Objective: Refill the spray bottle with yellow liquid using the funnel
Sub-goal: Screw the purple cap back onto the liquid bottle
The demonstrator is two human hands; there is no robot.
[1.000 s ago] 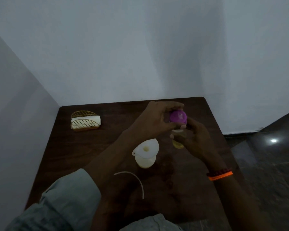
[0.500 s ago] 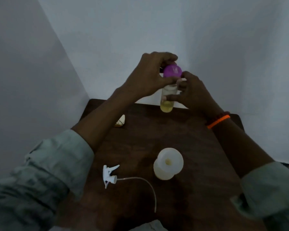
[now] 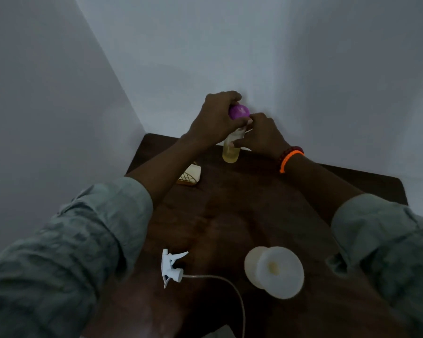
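Observation:
Both hands hold a clear bottle with yellow liquid in its lower part, raised above the far end of the dark wooden table. My left hand grips its purple cap from above. My right hand clasps the bottle's body just under the cap. Near me a white funnel sits in the mouth of the spray bottle, whose body is mostly hidden beneath it. The white trigger sprayer head with its long dip tube lies on the table to the funnel's left.
A gold wire holder with a white cloth stands at the table's far left, partly behind my left forearm. Grey walls meet in a corner just behind the table.
The view has tilted down and closer to the table. Both hands stay on the capped bottle and appear slightly lower against the wall; the cap is still on.

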